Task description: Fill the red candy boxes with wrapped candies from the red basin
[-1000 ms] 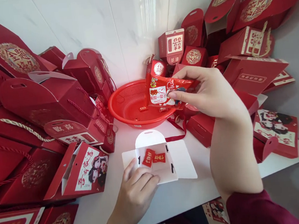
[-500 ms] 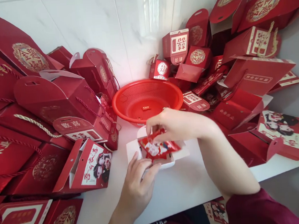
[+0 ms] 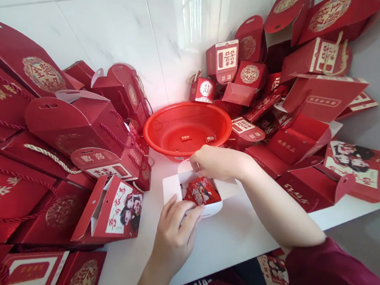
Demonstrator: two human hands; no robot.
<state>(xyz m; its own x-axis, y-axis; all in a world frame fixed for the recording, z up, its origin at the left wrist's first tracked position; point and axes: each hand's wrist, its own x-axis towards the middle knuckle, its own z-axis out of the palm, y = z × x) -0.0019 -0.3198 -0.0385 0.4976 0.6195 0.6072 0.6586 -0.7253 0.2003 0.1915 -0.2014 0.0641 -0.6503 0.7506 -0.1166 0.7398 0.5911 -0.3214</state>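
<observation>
An open cardboard box (image 3: 207, 210), white on the inside, sits on the table with its flaps spread. Inside it lies a red printed packet (image 3: 201, 191). My left hand (image 3: 174, 229) holds the box's near side, fingers bent over the front edge. At the back of the box is my right hand (image 3: 216, 162), its fingers curled at the far flap (image 3: 183, 166); the fingertips are partly hidden. Just behind the box stands a red plastic basket (image 3: 153, 139) with a few small wrapped pieces (image 3: 210, 138) on its bottom.
Red gift boxes (image 3: 76, 118) with rope handles are stacked along the left. More red boxes (image 3: 325, 101), some open, are heaped on the right. A tiled wall (image 3: 109, 30) rises behind. The white table's (image 3: 231, 253) front edge is close to my body.
My right hand has let go of the red packet, which now lies flat inside the box. That hand has shifted to the box's far edge. My left hand stays on the near side.
</observation>
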